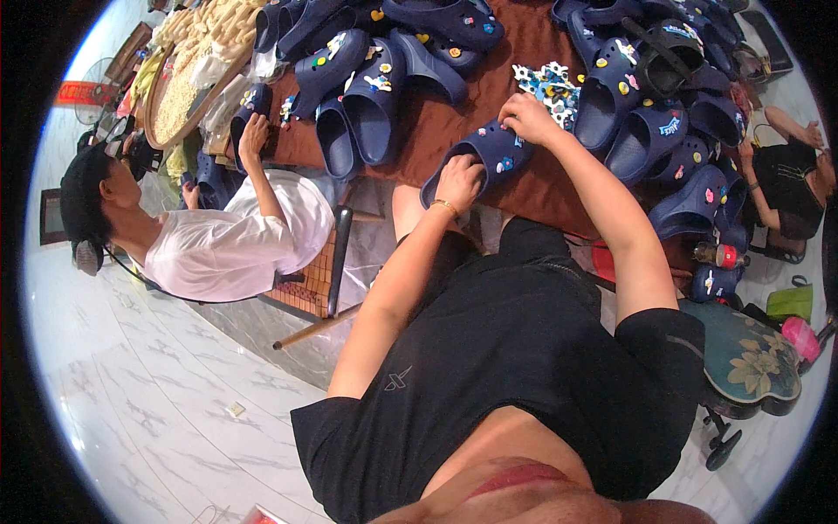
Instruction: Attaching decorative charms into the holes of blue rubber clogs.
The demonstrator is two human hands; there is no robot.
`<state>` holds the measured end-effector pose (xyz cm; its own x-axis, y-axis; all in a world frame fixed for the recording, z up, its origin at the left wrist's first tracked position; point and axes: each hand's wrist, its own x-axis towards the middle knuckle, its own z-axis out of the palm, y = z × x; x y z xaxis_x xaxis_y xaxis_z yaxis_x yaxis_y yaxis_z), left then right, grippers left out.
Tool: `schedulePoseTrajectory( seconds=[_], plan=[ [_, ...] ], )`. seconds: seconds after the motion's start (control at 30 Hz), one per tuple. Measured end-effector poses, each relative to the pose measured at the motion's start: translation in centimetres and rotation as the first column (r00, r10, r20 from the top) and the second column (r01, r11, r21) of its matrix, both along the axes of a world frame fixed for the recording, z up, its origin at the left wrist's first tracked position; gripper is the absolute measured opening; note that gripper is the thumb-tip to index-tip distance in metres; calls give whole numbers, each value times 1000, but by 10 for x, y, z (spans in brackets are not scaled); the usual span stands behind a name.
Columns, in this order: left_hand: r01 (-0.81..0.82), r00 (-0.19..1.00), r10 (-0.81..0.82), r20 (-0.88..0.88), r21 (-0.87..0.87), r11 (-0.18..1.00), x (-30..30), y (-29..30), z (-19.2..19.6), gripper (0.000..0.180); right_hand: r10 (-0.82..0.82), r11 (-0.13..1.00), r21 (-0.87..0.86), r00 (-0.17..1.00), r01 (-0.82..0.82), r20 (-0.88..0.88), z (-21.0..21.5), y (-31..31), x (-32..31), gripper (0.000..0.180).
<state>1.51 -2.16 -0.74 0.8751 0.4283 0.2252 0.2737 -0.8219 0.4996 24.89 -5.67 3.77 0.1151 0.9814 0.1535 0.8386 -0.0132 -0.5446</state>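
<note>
A navy clog (499,144) with small coloured charms on its upper lies at the table's near edge, its heel toward me. My left hand (460,182) grips it at the foot opening, the fingers reaching inside. Over the toe end, my right hand (526,119) has its fingers bent together against the upper; what they pinch, if anything, is hidden. Just beyond that hand sits a heap of white, blue and yellow charms (559,94) on the brown cloth (401,162).
More decorated navy clogs (374,105) are piled left and right, with a black clog (668,57) among the right ones. A co-worker in a white shirt (231,227) sits at left, beside a round tray (175,109). Another person (786,179) is at far right, near a stool (742,358).
</note>
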Motion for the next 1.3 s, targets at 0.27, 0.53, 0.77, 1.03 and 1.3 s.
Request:
schedulePoseTrajectory(
  seconds=[0.27,0.53,0.77,1.03,1.3],
  plan=[
    [4,1000,-4,-2,-27,1000,9,0,4,25,37,999,-33,998,-38,-50,-23,11,23,14],
    [4,1000,-4,4,-18,1000,6,7,1,27,190,928,-293,968,-231,-163,-8,42,27,24],
    [7,1000,-6,15,-28,1000,0,-2,-5,29,204,807,-564,979,-176,-15,-1,53,16,50],
    [0,998,-1,55,19,1000,4,-5,-3,21,77,764,-636,994,-106,-74,-1,52,26,52],
    [36,999,-28,46,-201,979,-13,-5,33,27,-327,889,323,944,325,-49,-14,-36,0,22]
  ],
)
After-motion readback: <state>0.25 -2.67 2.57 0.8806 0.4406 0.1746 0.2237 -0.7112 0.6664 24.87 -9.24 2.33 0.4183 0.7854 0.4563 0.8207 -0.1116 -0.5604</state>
